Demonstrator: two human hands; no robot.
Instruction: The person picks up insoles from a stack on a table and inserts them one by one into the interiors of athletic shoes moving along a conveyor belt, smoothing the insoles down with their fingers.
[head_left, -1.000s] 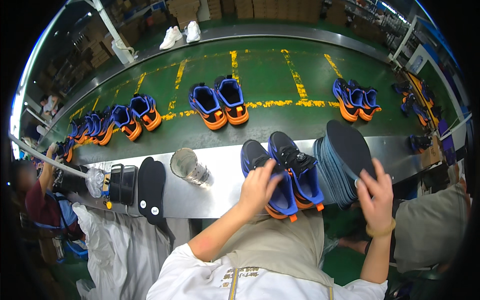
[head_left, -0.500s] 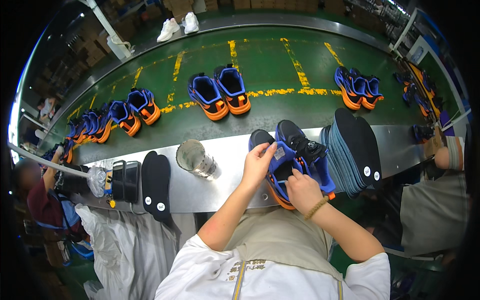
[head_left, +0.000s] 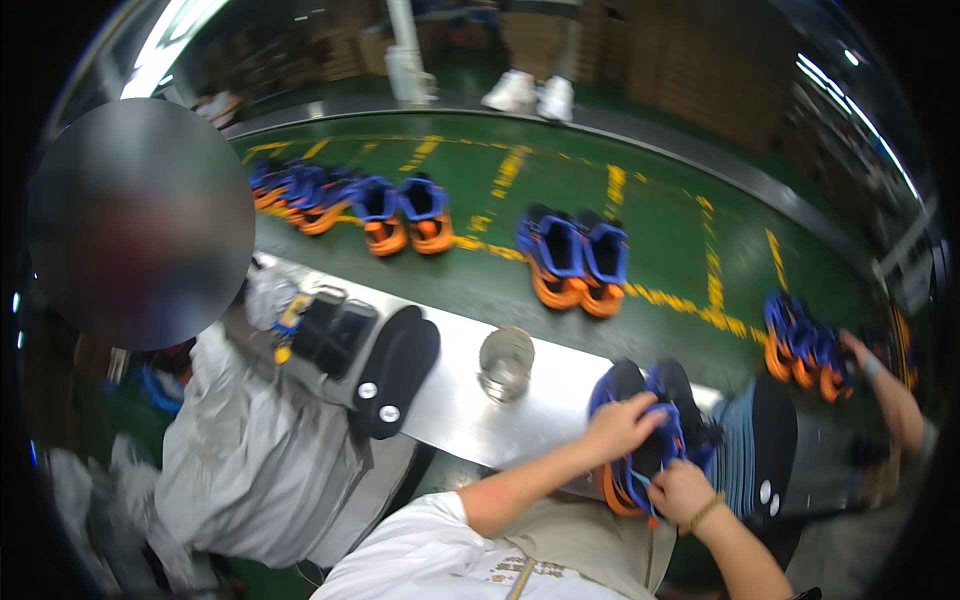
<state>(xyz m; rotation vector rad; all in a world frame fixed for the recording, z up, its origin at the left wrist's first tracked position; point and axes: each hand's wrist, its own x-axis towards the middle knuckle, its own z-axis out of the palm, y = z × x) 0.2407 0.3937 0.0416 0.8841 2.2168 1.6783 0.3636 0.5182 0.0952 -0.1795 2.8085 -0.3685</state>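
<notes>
A clear tumbler (head_left: 507,365) stands between the bench's (head_left: 455,395) long edges; our left hand (head_left: 622,428) grips a sneaker (head_left: 622,483), our right hand (head_left: 685,493) touching it, hold unclear.

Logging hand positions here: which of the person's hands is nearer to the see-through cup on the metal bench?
Left. The left hand, on a blue-and-black shoe, is right of the cup; the right hand, at that shoe's opening, is farther right.

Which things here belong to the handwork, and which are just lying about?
Belongs, judging by the hands:
blue, black and orange sneaker, left hand on it, right hand at its opening
stack of black, teal-edged insoles nearby

Apparently just lying about:
shiny grey cylindrical container
flat black rectangular items
distant white shoes
</notes>
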